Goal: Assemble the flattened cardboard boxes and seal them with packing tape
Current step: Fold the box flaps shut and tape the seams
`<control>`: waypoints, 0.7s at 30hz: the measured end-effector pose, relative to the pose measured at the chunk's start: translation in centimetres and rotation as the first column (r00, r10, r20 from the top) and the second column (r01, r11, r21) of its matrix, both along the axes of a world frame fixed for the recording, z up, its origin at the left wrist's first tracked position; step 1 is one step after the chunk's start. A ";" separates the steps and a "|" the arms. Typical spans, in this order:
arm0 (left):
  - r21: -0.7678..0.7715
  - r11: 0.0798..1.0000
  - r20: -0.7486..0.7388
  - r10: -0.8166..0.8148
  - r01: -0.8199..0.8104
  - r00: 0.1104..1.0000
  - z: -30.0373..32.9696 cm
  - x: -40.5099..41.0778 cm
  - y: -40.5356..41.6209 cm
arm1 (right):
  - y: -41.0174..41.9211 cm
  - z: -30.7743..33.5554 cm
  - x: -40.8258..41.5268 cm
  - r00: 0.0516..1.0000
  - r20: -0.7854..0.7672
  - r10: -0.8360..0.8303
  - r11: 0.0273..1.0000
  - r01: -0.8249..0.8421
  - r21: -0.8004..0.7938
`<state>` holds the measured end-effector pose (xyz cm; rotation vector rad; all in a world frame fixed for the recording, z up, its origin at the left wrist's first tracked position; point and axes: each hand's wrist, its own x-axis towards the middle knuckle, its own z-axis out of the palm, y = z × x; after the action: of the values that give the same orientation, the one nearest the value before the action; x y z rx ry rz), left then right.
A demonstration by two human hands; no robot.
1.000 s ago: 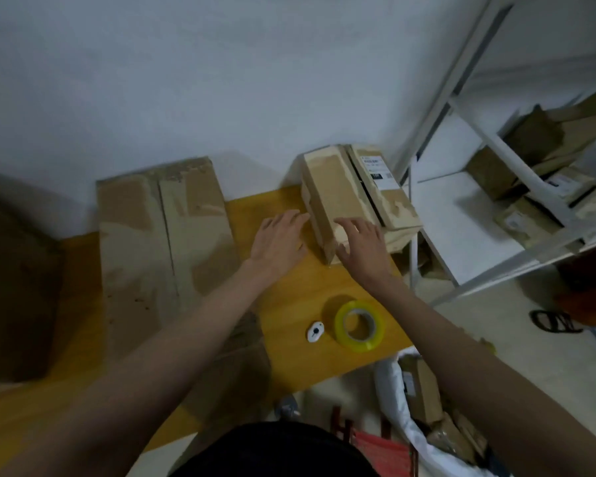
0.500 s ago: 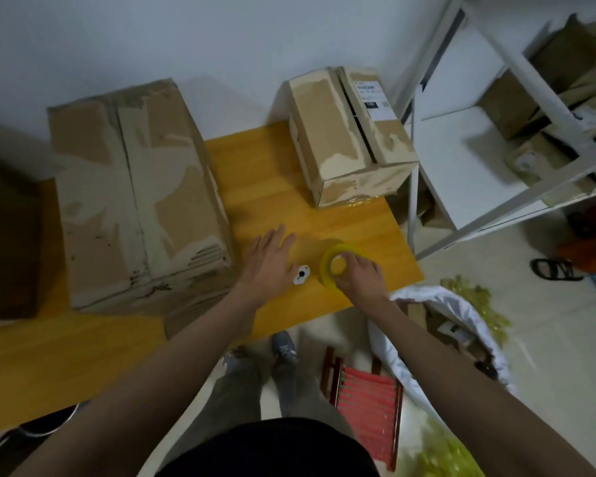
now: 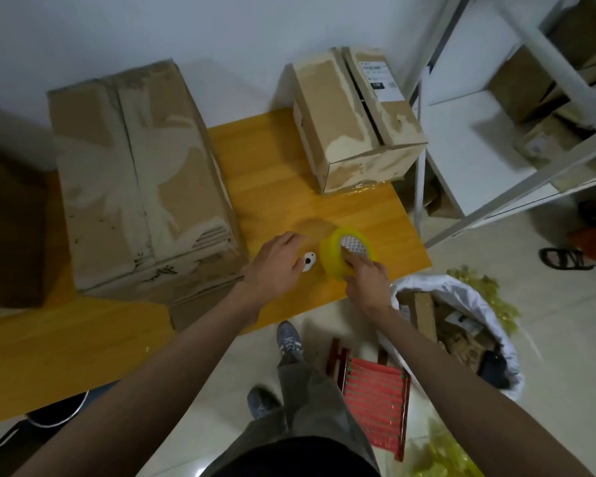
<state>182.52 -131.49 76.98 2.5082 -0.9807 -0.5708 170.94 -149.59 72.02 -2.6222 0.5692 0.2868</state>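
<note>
A small cardboard box [image 3: 355,122] stands at the table's far right, a gap showing between its top flaps. To its left sits a bigger, worn cardboard box [image 3: 135,177] with its flaps down. Near the front edge, my right hand [image 3: 365,280] grips a yellow roll of packing tape [image 3: 334,256] and holds it tilted up off the table. Beside it, my left hand [image 3: 276,266] has its fingers curled onto a small white cutter [image 3: 308,261].
The yellow wooden table [image 3: 279,187] ends just right of the small box, where a white metal shelf rack [image 3: 479,149] holds more cardboard. On the floor are a white bag of scraps [image 3: 461,304] and a red stool [image 3: 375,401]. A dark object [image 3: 7,228] lies far left.
Both hands left the small box and came back to the table's front edge. My right hand took the tape roll and tilted it up; my left hand closed on the cutter.
</note>
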 end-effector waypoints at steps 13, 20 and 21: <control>-0.368 0.916 0.089 0.206 -0.160 0.974 10.1 -3.8 6.4 | 8.3 11.7 -3.9 0.919 0.390 0.061 0.958 -0.163 0.235; -0.431 0.830 -0.016 0.386 -0.355 0.922 13.9 -4.6 11.2 | 12.6 16.9 -4.2 0.949 0.316 0.019 0.811 -0.199 0.550; -0.426 0.822 -0.026 0.407 -0.378 0.913 14.6 -4.6 11.8 | 13.2 17.5 -4.1 0.959 0.282 -0.009 0.771 -0.174 0.613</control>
<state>177.94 -119.72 91.54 2.2428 -0.5041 -0.1241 166.80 -136.34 89.53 -1.9726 0.2016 0.1109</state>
